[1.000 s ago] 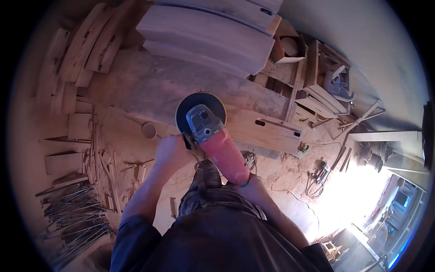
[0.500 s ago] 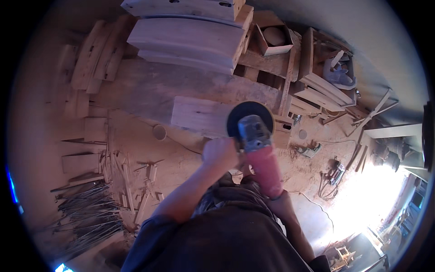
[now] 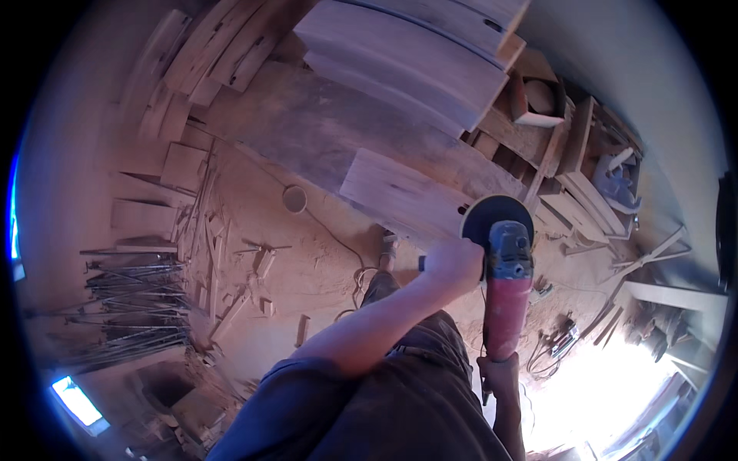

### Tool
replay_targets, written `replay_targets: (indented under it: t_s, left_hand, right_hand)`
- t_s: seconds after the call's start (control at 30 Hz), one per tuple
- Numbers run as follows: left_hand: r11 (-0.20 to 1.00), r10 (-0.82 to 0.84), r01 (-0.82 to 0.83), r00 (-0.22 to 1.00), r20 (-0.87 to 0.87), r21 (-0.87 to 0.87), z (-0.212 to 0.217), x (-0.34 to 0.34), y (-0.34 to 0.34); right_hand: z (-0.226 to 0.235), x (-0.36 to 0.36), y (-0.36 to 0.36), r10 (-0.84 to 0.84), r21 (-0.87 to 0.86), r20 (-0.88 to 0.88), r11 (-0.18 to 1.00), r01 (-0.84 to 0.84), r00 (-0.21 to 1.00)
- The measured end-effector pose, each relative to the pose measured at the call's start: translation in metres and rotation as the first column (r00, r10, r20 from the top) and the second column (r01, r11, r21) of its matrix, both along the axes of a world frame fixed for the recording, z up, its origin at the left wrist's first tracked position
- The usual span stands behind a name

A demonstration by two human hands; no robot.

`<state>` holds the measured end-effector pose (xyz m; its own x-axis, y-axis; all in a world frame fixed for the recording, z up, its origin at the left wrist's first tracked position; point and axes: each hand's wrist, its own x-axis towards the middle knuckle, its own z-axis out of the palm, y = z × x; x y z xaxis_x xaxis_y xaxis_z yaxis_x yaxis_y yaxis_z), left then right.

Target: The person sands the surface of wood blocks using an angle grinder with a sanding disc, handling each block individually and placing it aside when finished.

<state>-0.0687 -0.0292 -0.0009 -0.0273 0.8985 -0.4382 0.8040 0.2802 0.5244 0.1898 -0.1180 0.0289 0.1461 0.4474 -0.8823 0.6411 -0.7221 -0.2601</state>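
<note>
I hold an angle grinder [image 3: 508,319] with a red body, a dark grey head and a round sanding disc [image 3: 478,217]. My left hand [image 3: 455,266] is closed round its black side handle. The rear end of the body is gripped by my right hand [image 3: 500,375], its fingers partly hidden. Under the disc lies the right end of a pale wooden board [image 3: 403,198], flat along the near edge of a dusty workbench [image 3: 284,104]. Whether disc and wood touch, I cannot tell.
Thick curved wooden pieces [image 3: 400,58] are stacked at the back of the bench. At the right are a small open box [image 3: 538,115] and a wooden crate [image 3: 580,173]. Metal clamps [image 3: 134,296] and wood offcuts [image 3: 265,261] litter the left floor, near a cup-like container [image 3: 294,199].
The whole view has turned and shifted. The grinder's disc has moved rightward along the board, to its right end. Both hands keep their grip on the grinder.
</note>
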Motion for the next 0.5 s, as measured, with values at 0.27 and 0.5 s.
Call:
replay_targets:
  t_s: [0.27, 0.5]
  left_hand:
    - [0.953, 0.226, -0.248, 0.964, -0.136, -0.176, 0.01, -0.159, -0.024]
    - [0.979, 0.166, -0.187, 0.964, -0.21, -0.08, 0.0, -0.231, -0.033]
  right_hand:
    - [-0.021, -0.127, 0.032, 0.323, 0.154, -0.188, 0.942, -0.297, 0.927]
    - [-0.027, -0.195, 0.036, 0.333, 0.118, -0.169, 0.941, -0.316, 0.928]
